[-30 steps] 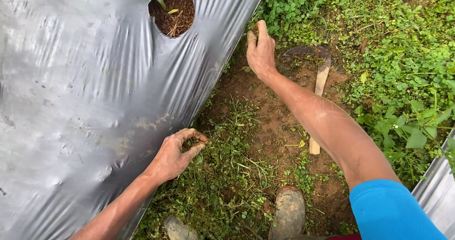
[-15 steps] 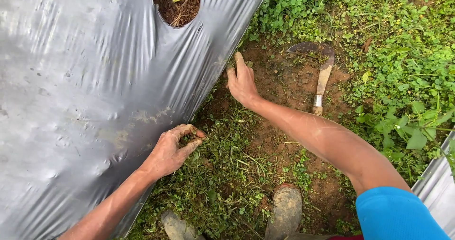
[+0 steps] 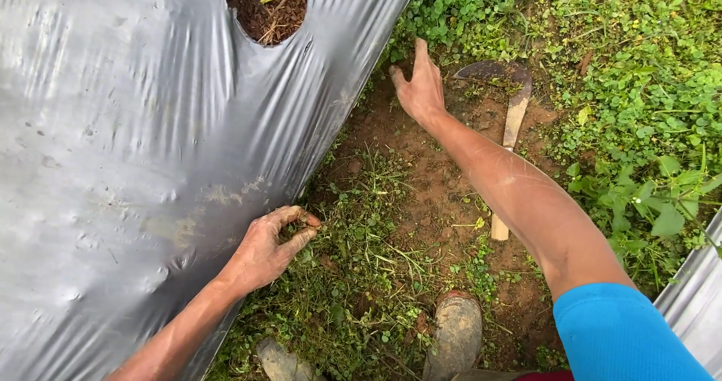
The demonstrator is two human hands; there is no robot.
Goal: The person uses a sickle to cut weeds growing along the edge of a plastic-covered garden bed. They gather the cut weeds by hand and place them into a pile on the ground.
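Note:
My left hand (image 3: 267, 247) rests at the lower edge of the silver plastic mulch sheet (image 3: 128, 148), its fingers curled around a small tuft of weeds (image 3: 295, 229). My right hand (image 3: 418, 86) stretches far forward, fingers spread, onto the bare soil (image 3: 444, 193) at the edge of the green weeds (image 3: 466, 12). It holds nothing. A curved sickle with a wooden handle (image 3: 510, 125) lies on the soil just right of my right forearm.
A round hole in the sheet (image 3: 266, 6) shows brown soil and a plant stem. Loose pulled weeds (image 3: 353, 276) lie by my muddy boots (image 3: 454, 336). Dense green ground cover (image 3: 639, 88) fills the right side. Another silver sheet (image 3: 696, 306) edges the lower right.
My right hand has moved forward and to the right, from beside the sheet edge up to the weeds near the sickle blade. The left hand has stayed in place.

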